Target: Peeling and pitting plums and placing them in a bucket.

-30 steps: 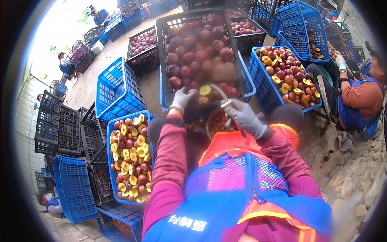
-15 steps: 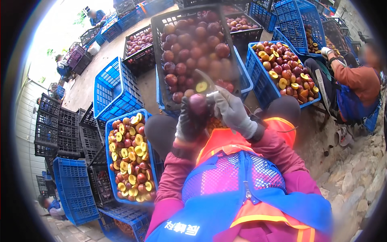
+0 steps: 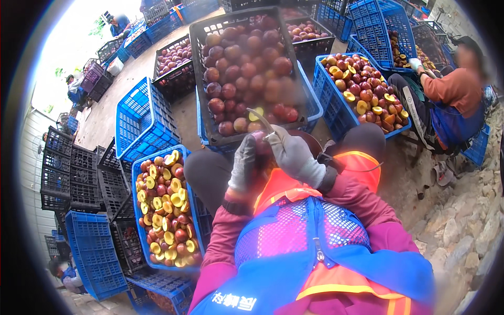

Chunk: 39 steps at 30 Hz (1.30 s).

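Just above the middle of the frame, the left hand, in a grey glove, is curled closed around a dark red plum, of which only a sliver of skin shows between the two gloves. The right hand, also gloved, sits touching it from the right, fist closed on the handle of a small knife whose curved blade rises up and to the left over the fruit. The plum looks light and small enough for one palm, firm at the skin but soft enough inside to bruise if squeezed, and probably slick once cut; it seems best cupped around its sides with the fingers, leaving the top free for the blade. Directly above the hands, in the upper centre, stands a black crate heaped with whole plums, resting on a blue crate. At lower left, beside the person's left knee, a blue crate of halved plums shows yellow cut faces. At upper right a second blue crate of fruit sits before a seated co-worker.
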Each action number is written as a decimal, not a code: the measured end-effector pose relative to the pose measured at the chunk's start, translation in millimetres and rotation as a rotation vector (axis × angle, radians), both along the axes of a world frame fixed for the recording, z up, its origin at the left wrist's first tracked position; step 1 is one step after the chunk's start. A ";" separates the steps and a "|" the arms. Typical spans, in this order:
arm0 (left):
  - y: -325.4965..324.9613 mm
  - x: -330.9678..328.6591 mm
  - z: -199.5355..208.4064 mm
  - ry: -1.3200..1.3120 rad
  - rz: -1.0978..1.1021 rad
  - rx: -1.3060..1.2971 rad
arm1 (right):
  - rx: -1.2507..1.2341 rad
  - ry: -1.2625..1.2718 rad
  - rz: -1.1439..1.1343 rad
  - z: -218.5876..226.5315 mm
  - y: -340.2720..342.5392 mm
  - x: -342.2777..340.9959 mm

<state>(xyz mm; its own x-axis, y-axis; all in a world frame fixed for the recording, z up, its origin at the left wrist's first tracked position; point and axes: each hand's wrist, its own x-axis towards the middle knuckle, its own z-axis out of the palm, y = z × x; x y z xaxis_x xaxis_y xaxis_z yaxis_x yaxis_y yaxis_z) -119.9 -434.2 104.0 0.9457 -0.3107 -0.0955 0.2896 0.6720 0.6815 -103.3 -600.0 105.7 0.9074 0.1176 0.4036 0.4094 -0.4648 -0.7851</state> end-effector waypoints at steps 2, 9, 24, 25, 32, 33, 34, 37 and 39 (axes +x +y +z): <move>-2.6 2.1 -14.0 -0.017 0.013 0.082 | -0.066 0.020 -0.034 -13.6 1.9 4.4; 0.1 10.6 -29.1 -0.203 0.106 0.682 | -0.284 0.060 -0.014 -49.0 -6.8 1.5; -0.5 8.7 -18.5 0.041 -0.097 0.356 | -0.445 -0.121 0.037 -51.5 -36.7 3.1; 1.8 5.1 -14.6 0.034 -0.132 0.347 | -0.466 -0.148 0.041 -50.1 -37.0 1.2; -1.2 9.2 -55.7 -0.419 0.463 1.263 | -0.651 -0.029 0.048 -113.1 -79.8 19.0; 9.6 9.2 -37.7 -0.404 0.559 1.285 | -0.629 0.020 0.032 -102.6 -81.0 20.2; 14.1 9.0 -6.7 -0.292 0.549 1.078 | -0.610 0.069 0.004 -89.5 -85.0 20.2; 31.4 21.5 10.4 -0.146 0.253 0.498 | -0.090 -0.067 0.061 -50.4 -57.3 13.4; 26.0 22.4 15.9 -0.138 0.228 0.333 | 0.024 -0.094 0.113 -21.5 -35.1 8.0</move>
<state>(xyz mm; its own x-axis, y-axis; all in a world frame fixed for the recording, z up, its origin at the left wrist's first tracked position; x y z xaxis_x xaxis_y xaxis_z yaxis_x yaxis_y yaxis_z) -97.5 -408.2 119.8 0.9976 -0.0659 -0.0225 0.0496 0.4450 0.8942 -95.3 -635.1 84.2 0.8472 0.2059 0.4898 0.5299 -0.3934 -0.7513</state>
